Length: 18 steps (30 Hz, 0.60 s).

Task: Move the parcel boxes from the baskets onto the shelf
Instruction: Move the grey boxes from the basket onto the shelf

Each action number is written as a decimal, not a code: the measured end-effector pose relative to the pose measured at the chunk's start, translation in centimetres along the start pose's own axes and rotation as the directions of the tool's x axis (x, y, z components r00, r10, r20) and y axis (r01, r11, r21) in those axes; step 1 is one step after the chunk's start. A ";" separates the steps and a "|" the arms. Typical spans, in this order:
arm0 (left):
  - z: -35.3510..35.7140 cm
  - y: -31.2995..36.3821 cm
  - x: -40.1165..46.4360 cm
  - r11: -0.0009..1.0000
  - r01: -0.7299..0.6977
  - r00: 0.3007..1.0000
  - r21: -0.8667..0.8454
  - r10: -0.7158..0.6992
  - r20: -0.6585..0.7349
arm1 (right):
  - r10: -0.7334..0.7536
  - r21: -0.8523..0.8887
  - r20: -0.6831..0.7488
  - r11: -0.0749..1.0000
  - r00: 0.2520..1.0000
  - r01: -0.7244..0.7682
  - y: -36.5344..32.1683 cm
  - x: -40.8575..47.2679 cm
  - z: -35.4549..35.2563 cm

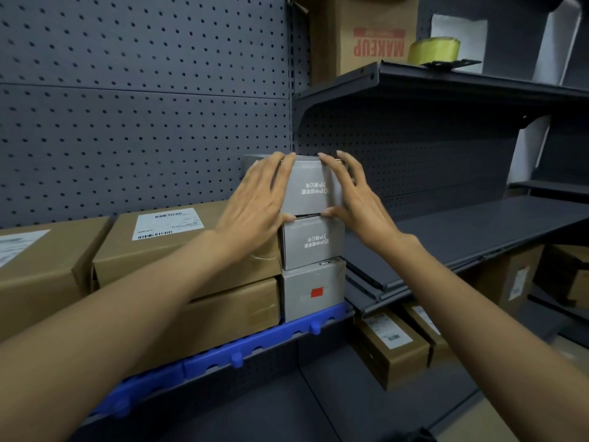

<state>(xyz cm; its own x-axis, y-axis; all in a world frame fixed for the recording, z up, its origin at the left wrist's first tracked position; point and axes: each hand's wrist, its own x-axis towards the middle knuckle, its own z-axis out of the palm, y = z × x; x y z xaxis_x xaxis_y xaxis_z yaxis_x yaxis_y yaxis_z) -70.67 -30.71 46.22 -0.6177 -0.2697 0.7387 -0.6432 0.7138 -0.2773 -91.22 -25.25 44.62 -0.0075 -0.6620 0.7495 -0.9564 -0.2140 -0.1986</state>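
Note:
A small grey parcel box [310,189] sits on top of a stack of two more grey boxes [314,244] on the shelf with the blue front rail [271,339]. My left hand [258,199] lies flat against the top box's left side, thumb under its lower edge. On its right side, my right hand [353,193] presses with straight fingers, thumb at the bottom edge. The lowest grey box [314,291] has a red label. No basket is in view.
Brown cardboard parcels [178,240] with white labels fill the shelf to the left of the stack. A dark shelf [478,231] extends to the right. More brown boxes [392,346] lie below it. A "MAKEUP" carton [366,33] and yellow tape roll [433,49] stand above.

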 end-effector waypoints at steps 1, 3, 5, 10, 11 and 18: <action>0.1 0.1 0.0 1.000 0.007 1.000 -0.006 -0.007 0.006 | 0.006 0.000 0.004 1.000 1.000 -0.006 -0.1 -0.2 0.0; 0.2 0.3 -0.2 1.000 0.016 1.000 -0.012 -0.016 0.022 | 0.020 0.005 0.014 1.000 1.000 -0.020 -0.2 -0.6 0.2; 0.3 0.6 -0.4 0.999 0.027 0.999 -0.031 -0.026 0.026 | 0.033 0.035 0.027 0.999 0.999 -0.034 -0.2 -1.0 0.5; 0.3 1.0 -0.7 0.994 0.081 0.996 -0.072 -0.079 0.032 | 0.063 0.080 0.038 0.995 0.997 -0.066 -1.0 -1.3 0.5; 0.5 0.9 -0.8 0.993 0.086 0.996 -0.085 -0.083 0.033 | 0.077 0.085 0.041 0.993 0.996 -0.080 -1.2 -1.3 0.5; 0.6 0.9 -1.3 0.982 0.108 0.994 -0.158 -0.103 0.038 | 0.137 0.119 0.047 0.983 0.989 -0.142 -2.6 -1.8 0.2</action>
<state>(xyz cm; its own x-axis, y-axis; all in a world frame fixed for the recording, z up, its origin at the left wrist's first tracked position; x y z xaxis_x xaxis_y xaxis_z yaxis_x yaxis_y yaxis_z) -70.67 -30.12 44.66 -0.5651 -0.3660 0.7394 -0.6262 0.7737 -0.0956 -88.62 -23.61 43.65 -0.1247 -0.7178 0.6850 -0.9041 -0.2022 -0.3765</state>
